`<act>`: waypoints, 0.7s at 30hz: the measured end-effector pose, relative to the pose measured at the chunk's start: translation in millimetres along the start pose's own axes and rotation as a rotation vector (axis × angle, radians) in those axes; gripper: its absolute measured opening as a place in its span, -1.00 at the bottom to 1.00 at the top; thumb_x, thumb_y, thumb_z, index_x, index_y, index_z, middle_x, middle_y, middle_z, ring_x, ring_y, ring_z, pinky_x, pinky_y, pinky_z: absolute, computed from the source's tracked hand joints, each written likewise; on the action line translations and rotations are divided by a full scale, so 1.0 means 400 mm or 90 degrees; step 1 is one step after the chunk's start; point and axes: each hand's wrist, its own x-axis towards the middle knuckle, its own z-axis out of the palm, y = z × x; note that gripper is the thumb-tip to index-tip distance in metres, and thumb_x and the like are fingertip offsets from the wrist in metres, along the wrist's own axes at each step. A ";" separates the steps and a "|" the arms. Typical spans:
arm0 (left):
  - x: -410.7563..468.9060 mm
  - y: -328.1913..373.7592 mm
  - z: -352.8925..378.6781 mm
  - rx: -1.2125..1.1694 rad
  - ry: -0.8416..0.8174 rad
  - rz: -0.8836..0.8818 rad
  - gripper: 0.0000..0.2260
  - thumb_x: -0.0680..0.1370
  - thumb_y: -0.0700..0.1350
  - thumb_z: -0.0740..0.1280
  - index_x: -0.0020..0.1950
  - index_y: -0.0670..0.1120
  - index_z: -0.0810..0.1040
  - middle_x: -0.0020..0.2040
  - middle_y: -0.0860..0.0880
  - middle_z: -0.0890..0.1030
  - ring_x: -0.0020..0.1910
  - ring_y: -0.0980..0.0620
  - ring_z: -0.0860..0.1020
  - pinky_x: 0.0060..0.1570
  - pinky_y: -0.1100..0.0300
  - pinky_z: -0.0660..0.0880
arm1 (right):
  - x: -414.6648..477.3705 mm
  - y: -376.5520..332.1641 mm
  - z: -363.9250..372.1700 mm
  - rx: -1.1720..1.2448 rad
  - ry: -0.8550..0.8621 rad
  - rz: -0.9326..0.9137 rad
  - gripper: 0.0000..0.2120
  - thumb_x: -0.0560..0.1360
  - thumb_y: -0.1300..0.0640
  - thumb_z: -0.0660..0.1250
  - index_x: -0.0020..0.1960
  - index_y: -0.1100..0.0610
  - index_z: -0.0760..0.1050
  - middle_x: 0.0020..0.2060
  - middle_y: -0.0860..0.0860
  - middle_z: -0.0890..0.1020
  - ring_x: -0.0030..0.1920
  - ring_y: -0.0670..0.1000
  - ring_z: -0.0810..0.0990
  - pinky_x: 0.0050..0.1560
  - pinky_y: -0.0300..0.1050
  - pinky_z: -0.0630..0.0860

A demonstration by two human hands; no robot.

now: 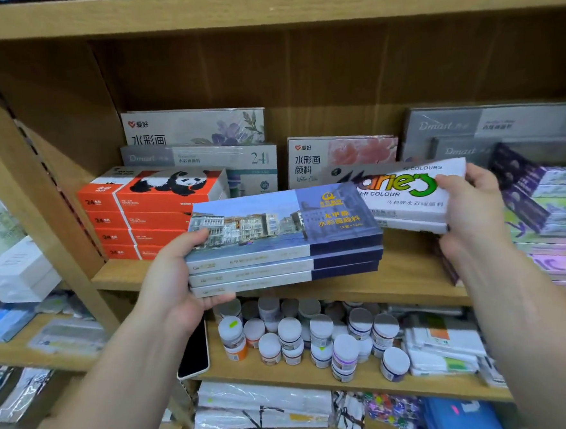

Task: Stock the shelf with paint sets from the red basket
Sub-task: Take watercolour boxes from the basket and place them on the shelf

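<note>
Paint sets (283, 237) in left hand's (176, 282) grip.

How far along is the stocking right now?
Mid-job. Orange panda sets already sit stacked on the shelf. In hand: left hand holds three blue canal-scene sets; right hand holds white Marie's sets. Both still need placing. The basket is out of view, so the remainder is unknown.

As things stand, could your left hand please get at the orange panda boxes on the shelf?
Probably not yet: the left hand is gripping a stack of three blue paint sets, which also sits in front of the orange panda boxes. Its path looks blocked.
</note>
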 end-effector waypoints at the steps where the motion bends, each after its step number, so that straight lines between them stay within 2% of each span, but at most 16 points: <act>1: 0.007 -0.005 0.019 0.005 -0.005 -0.005 -0.86 0.54 0.03 0.42 -0.02 -0.02 0.61 -0.32 -0.04 0.70 -0.28 -0.13 0.68 -0.33 0.00 0.61 | -0.001 -0.016 -0.016 0.008 0.020 -0.024 -0.63 0.56 0.25 0.36 0.33 0.02 0.45 0.16 0.09 0.69 0.01 0.07 0.76 0.00 0.09 0.72; 3: 0.025 -0.015 0.054 0.021 -0.017 -0.018 -0.86 0.54 0.03 0.42 -0.03 -0.03 0.60 -0.34 -0.04 0.68 -0.28 -0.13 0.65 -0.39 0.04 0.60 | -0.007 -0.047 -0.041 0.023 0.055 -0.074 -0.61 0.57 0.24 0.36 0.37 0.04 0.44 0.11 0.01 0.69 -0.03 -0.01 0.75 0.00 0.02 0.72; 6: 0.054 -0.034 0.104 0.051 -0.028 -0.019 -0.88 0.53 0.02 0.44 -0.05 -0.01 0.60 -0.29 -0.04 0.65 -0.31 -0.11 0.64 -0.51 0.10 0.59 | -0.018 -0.092 -0.076 0.038 0.071 -0.122 -0.69 0.57 0.22 0.36 0.25 -0.04 0.46 0.05 -0.04 0.66 0.00 0.00 0.74 -0.01 -0.03 0.67; 8: 0.079 -0.048 0.126 0.071 -0.033 -0.020 -0.88 0.51 0.02 0.46 -0.04 0.01 0.60 -0.17 -0.06 0.65 -0.24 -0.14 0.65 -0.54 0.10 0.58 | -0.023 -0.115 -0.096 0.050 0.062 -0.114 -0.73 0.57 0.21 0.35 0.15 -0.10 0.45 0.08 -0.02 0.67 0.02 0.03 0.75 -0.10 -0.07 0.65; 10: 0.105 -0.055 0.146 0.091 -0.033 -0.016 -0.85 0.51 0.04 0.47 0.00 0.02 0.62 -0.04 -0.08 0.67 -0.11 -0.18 0.67 -0.51 0.09 0.58 | -0.024 -0.130 -0.112 0.072 0.043 -0.085 -0.74 0.59 0.23 0.33 0.15 -0.10 0.45 0.07 -0.03 0.70 -0.10 -0.04 0.76 -0.21 -0.12 0.65; 11: 0.119 -0.057 0.153 0.102 -0.032 -0.013 -0.82 0.50 0.06 0.48 0.02 0.03 0.62 0.00 -0.08 0.67 -0.06 -0.19 0.68 -0.49 0.09 0.58 | -0.023 -0.132 -0.118 0.079 0.028 -0.066 -0.74 0.59 0.23 0.33 0.19 -0.08 0.47 0.08 0.00 0.72 -0.10 -0.03 0.76 -0.21 -0.10 0.65; 14: 0.146 -0.059 0.171 0.131 -0.039 -0.015 -0.83 0.52 0.06 0.46 0.02 0.01 0.62 -0.07 -0.08 0.71 -0.11 -0.16 0.69 -0.37 0.04 0.61 | -0.023 -0.125 -0.121 0.082 -0.012 0.016 -0.65 0.59 0.22 0.34 0.35 -0.01 0.49 0.07 0.08 0.76 -0.01 0.10 0.77 -0.16 0.02 0.65; 16: 0.159 -0.066 0.167 0.149 -0.037 0.009 -0.82 0.54 0.04 0.46 0.02 -0.04 0.65 -0.14 -0.08 0.74 -0.12 -0.15 0.70 -0.12 -0.04 0.65 | -0.022 -0.107 -0.112 0.076 -0.030 0.066 -0.62 0.59 0.22 0.35 0.38 0.01 0.50 0.05 0.10 0.76 -0.03 0.14 0.78 -0.27 -0.01 0.66; 18: 0.178 -0.085 0.149 0.203 -0.034 0.050 -0.77 0.53 0.05 0.47 0.08 -0.06 0.69 -0.06 -0.07 0.77 0.01 -0.15 0.71 0.18 -0.14 0.59 | -0.016 -0.078 -0.098 0.069 -0.056 0.101 -0.62 0.58 0.22 0.35 0.38 0.02 0.51 0.06 0.13 0.76 -0.03 0.16 0.78 -0.35 -0.01 0.65; 19: 0.179 -0.096 0.141 0.230 -0.039 0.074 -0.78 0.56 0.04 0.44 0.11 -0.05 0.69 -0.02 -0.06 0.77 0.06 -0.14 0.70 0.25 -0.16 0.56 | -0.014 -0.064 -0.090 0.068 -0.063 0.118 -0.63 0.58 0.22 0.35 0.37 0.03 0.51 0.05 0.13 0.76 -0.06 0.16 0.78 -0.39 -0.02 0.63; 21: 0.177 -0.119 0.127 0.281 -0.043 0.118 -0.81 0.63 0.01 0.36 0.16 -0.02 0.68 0.02 -0.02 0.76 0.08 -0.10 0.69 0.25 -0.11 0.56 | -0.005 -0.037 -0.075 0.063 -0.069 0.151 -0.63 0.58 0.23 0.35 0.37 0.04 0.50 0.04 0.13 0.76 -0.11 0.16 0.77 -0.45 -0.05 0.60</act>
